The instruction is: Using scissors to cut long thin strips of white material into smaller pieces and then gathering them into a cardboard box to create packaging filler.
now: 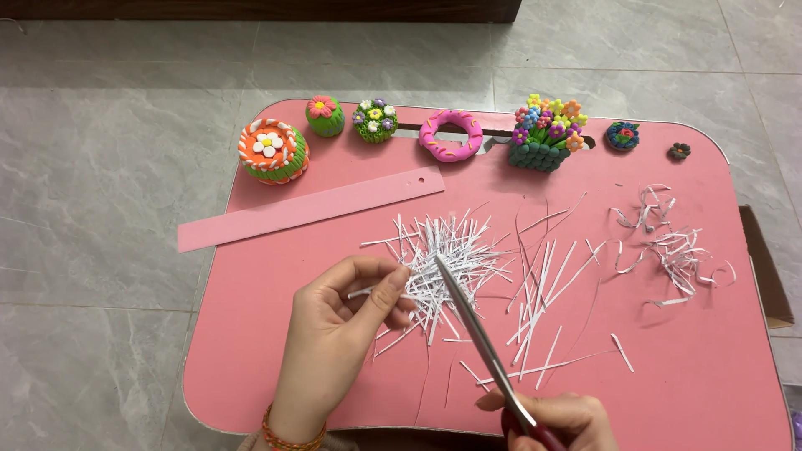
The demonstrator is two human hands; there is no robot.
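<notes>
Grey tiled floor, low pink surface [693,367] on it with rounded corners. Left hand [338,334] near the front edge, fingers [386,292] pinched together on a bunch of thin white paper strips [434,259] at the middle of the surface. Right hand [555,418] at the front edge, mostly cut off by the frame, fingers closed on the dark red handles of scissors [476,330]; blades look nearly closed, tip resting in the strip pile just beside the left fingertips. More loose straight strips [543,284] scattered right of centre, curled paper trimmings [668,242] toward the right edge. Pink ruler-like strip [309,209] lies diagonally, overhanging the left edge. Along the back edge, left to right: orange-and-green clay cake [273,150], small green clay cupcake [324,115], green flower ball [375,120], pink clay donut [451,135], clay flower basket [545,134], small blue flower disc [622,135], tiny dark flower [679,150]. Cardboard box edge [769,276] beyond the right edge.
</notes>
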